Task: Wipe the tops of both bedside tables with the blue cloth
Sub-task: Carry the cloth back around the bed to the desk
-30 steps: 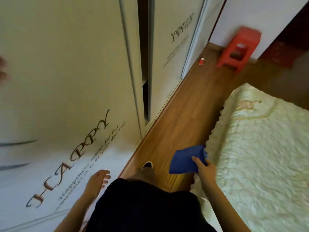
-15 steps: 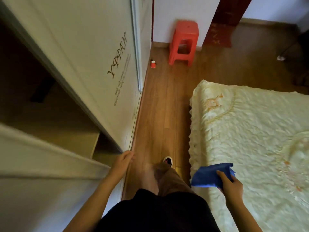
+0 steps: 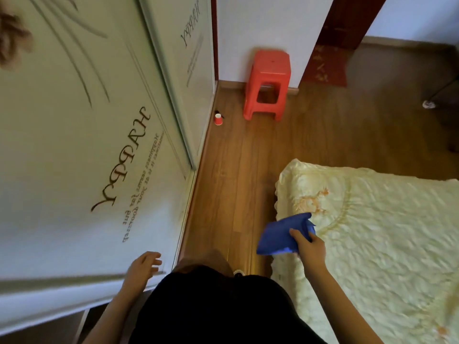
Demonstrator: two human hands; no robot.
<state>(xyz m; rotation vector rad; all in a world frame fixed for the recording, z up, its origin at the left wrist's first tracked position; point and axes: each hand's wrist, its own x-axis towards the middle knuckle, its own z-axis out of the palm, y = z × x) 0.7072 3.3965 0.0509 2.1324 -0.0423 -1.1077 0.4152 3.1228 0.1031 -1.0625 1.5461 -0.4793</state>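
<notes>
My right hand grips the folded blue cloth at its right edge, holding it over the gap between the floor and the corner of the bed. My left hand hangs low beside the white wardrobe door, fingers relaxed and holding nothing. No bedside table is in view.
A narrow strip of wooden floor runs between the wardrobe and the cream bedspread. At its far end stand a red plastic stool and a small red cup near the wall. A dark red door frame lies beyond.
I have walked forward along the aisle; the stool and cup appear nearer. My left hand has dropped away from the wardrobe edge. The cloth stays in my right hand.
</notes>
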